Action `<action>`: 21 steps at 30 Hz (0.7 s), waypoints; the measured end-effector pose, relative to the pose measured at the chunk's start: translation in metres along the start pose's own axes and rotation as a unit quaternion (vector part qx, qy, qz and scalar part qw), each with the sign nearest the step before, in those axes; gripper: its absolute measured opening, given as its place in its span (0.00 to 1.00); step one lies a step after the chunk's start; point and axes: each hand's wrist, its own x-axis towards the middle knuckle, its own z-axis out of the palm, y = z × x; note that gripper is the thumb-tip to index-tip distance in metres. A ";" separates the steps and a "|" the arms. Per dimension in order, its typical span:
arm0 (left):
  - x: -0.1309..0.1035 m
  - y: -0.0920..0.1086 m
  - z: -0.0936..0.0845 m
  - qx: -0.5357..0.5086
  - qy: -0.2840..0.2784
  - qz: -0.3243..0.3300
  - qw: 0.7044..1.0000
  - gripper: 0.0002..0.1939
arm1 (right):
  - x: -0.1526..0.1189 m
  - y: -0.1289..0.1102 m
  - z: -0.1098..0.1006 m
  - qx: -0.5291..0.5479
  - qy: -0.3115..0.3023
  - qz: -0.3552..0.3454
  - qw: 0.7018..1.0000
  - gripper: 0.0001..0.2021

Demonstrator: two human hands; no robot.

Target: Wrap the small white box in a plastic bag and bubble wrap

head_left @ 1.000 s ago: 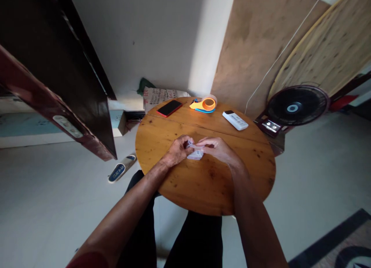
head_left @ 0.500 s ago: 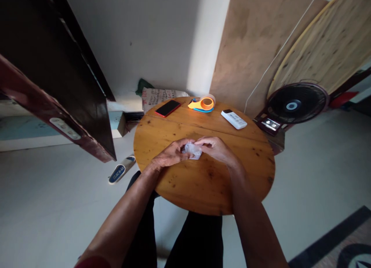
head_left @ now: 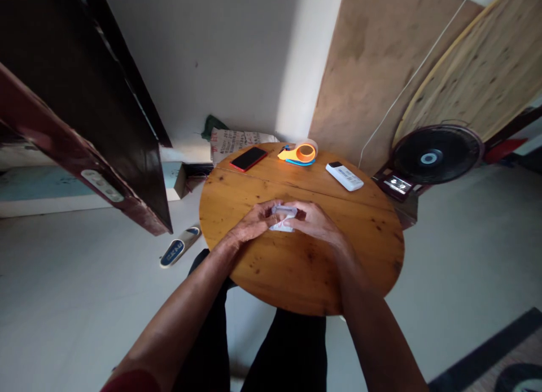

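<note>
Between my two hands is a small translucent whitish plastic packet (head_left: 283, 218), held over the middle of the round wooden table (head_left: 262, 268). A faint reddish mark shows on its front. My left hand (head_left: 260, 220) grips its left side, with the thumb across the front. On the other side, my right hand (head_left: 311, 218) pinches it with thumb and fingers. The fingers partly cover it, and what is inside cannot be made out.
Along the table's far side lie a red-edged phone (head_left: 248, 159), an orange tape dispenser (head_left: 302, 152) and a white handheld device (head_left: 344, 176). A fan (head_left: 429, 157) stands at the right. A slipper (head_left: 180, 247) is on the floor, near a dark door (head_left: 144, 171) at the left.
My right fingers have shifted from the packet's top edge to its right side, thumb on the front. The packet looks flatter and wider at the top. The view has moved slightly.
</note>
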 end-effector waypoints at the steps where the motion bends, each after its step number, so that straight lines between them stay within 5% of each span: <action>1: 0.000 0.000 0.001 0.005 -0.002 0.005 1.000 0.26 | 0.000 0.002 0.001 0.000 0.001 0.000 1.000 0.17; 11: 0.004 -0.002 0.005 0.073 0.036 0.042 0.996 0.26 | 0.003 0.008 0.000 -0.062 -0.005 -0.014 0.998 0.20; 21: 0.011 -0.011 0.006 -0.091 0.072 -0.015 0.993 0.28 | 0.008 0.016 0.008 0.053 0.091 0.045 0.993 0.36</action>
